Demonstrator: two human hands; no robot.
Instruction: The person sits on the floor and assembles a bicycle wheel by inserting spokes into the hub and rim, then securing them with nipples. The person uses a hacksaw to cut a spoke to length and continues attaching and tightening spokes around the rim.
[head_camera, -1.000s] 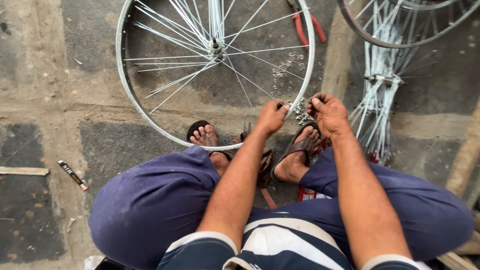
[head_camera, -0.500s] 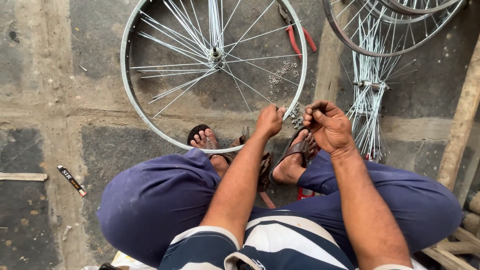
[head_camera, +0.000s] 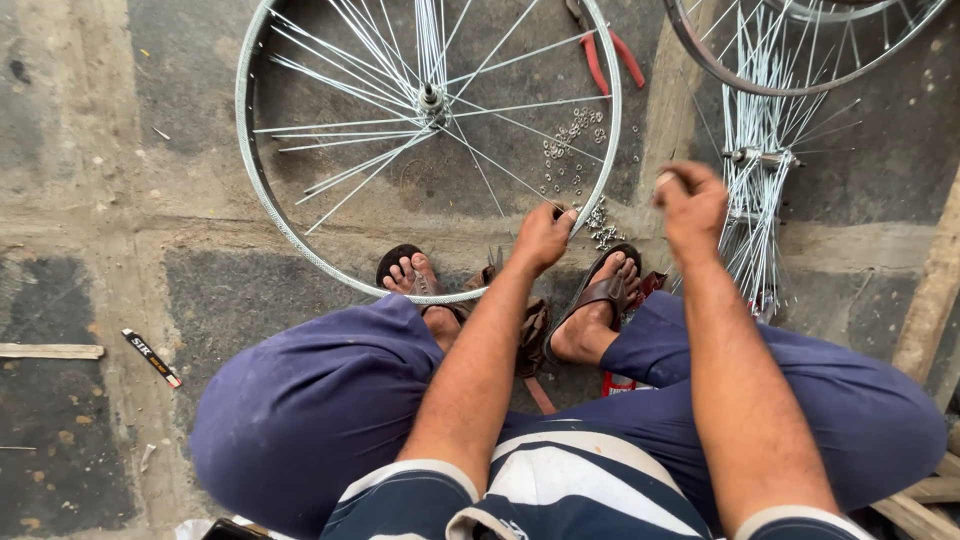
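Flat on the stone floor lies a silver spoked bicycle wheel rim (head_camera: 262, 190), hub axle pointing up. Left hand (head_camera: 541, 236) pinches its near edge; right hand (head_camera: 690, 205) hovers beside it, fingers curled, its hold unclear.

Right hand (head_camera: 690, 205) blurred; perhaps pinching something too small to tell.

A silver bicycle wheel rim (head_camera: 300, 240) lies flat on the stone floor (head_camera: 90, 200) in the upper middle of the frame, thin spokes (head_camera: 340, 110) fanning from its hub (head_camera: 432, 98). The left hand (head_camera: 542, 236) grips the rim at its lower right edge. The right hand (head_camera: 690, 205) is raised just to the right, fingers curled, clear of the rim. Small spoke nipples (head_camera: 572, 140) lie scattered inside the rim near the left hand. Red-handled pliers (head_camera: 605, 50) rest at the top. A bundle of loose spokes (head_camera: 760, 190) and another rim (head_camera: 720, 70) occupy the upper right. Sandalled feet (head_camera: 590, 310) sit below the rim.
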